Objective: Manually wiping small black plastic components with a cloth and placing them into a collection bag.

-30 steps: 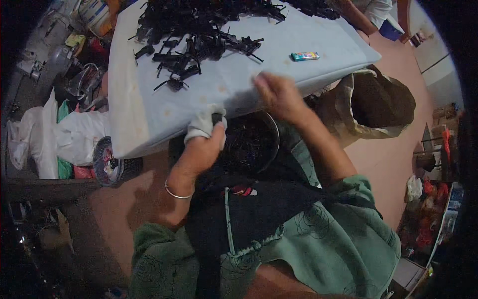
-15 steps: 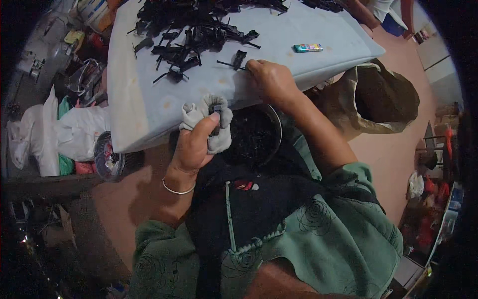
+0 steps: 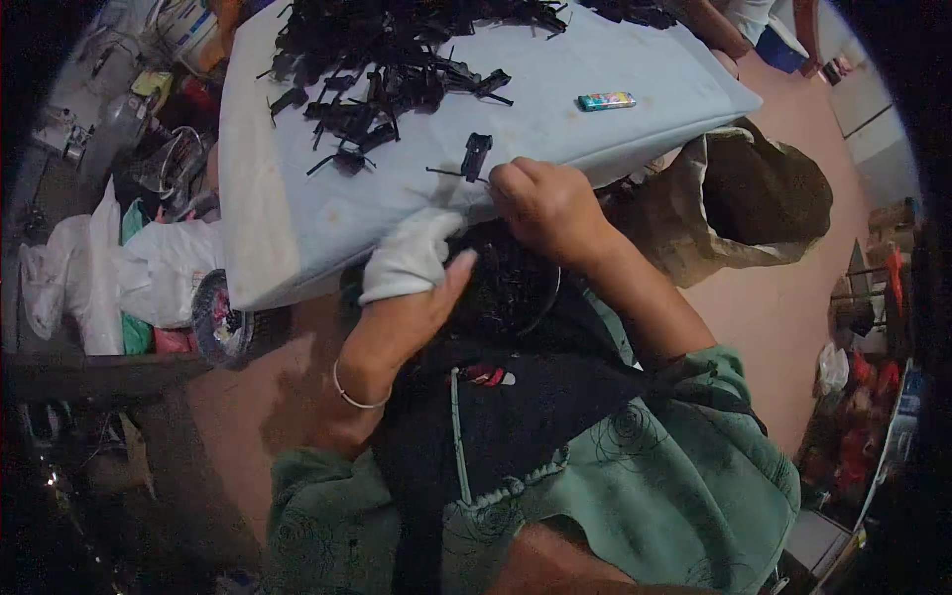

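A white glove or cloth covers the fingers of my left hand (image 3: pixel 402 283), with the bare thumb apart from them. Its palm is turned away, over the dark basin (image 3: pixel 540 322) below the table edge, and nothing shows in its grasp. My right hand (image 3: pixel 545 208) is closed at the table's near edge. From its fingertips sticks out a thin rod of a small black plastic part (image 3: pixel 477 156), which stands over the white tabletop. A large heap of similar black parts (image 3: pixel 397 89) lies farther back.
A small colourful packet (image 3: pixel 606 101) lies on the white-covered table (image 3: pixel 555 109). To the right stands an open brown sack (image 3: pixel 684 233). White plastic bags (image 3: pixel 164 268) and a clear round tub (image 3: pixel 216 317) sit at the left. Another person's arm (image 3: pixel 716 28) shows at the far right.
My left hand has turned over and moved slightly right, and the dark piece seen in it before no longer shows. The right hand has moved slightly toward me; the black part beside it has tilted.
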Demonstrator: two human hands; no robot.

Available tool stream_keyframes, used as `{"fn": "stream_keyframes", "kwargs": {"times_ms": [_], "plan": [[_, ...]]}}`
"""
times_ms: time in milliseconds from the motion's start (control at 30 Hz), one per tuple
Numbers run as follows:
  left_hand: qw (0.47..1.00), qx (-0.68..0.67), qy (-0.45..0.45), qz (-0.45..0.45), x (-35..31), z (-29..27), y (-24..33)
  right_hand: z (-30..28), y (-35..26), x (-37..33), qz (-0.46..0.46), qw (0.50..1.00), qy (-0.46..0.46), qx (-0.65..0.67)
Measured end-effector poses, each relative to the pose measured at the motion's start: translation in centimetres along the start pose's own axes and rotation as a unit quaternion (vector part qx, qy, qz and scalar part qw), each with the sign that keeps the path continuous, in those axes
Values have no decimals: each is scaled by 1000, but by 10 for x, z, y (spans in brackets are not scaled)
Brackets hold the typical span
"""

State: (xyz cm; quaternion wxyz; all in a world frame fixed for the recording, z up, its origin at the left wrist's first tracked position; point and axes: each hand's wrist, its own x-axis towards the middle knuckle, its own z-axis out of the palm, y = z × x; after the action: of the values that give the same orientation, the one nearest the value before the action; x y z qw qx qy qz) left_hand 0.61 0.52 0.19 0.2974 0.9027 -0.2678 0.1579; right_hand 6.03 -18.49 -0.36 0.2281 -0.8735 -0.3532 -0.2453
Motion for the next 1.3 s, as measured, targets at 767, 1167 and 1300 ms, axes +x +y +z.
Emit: {"fn": "stream_keyframes", "kwargs": {"times_ms": [767,1167,1300], "plan": [[736,-604,-19,-306,8,3,-4,-7,-39,-2,-9,934,-81,347],[825,-510,8,-243,9,1,13,7,-40,-2,265,872,25,412],[858,-430,2,-280,11,-3,17,2,-37,-2,233,865,-20,444]]}}
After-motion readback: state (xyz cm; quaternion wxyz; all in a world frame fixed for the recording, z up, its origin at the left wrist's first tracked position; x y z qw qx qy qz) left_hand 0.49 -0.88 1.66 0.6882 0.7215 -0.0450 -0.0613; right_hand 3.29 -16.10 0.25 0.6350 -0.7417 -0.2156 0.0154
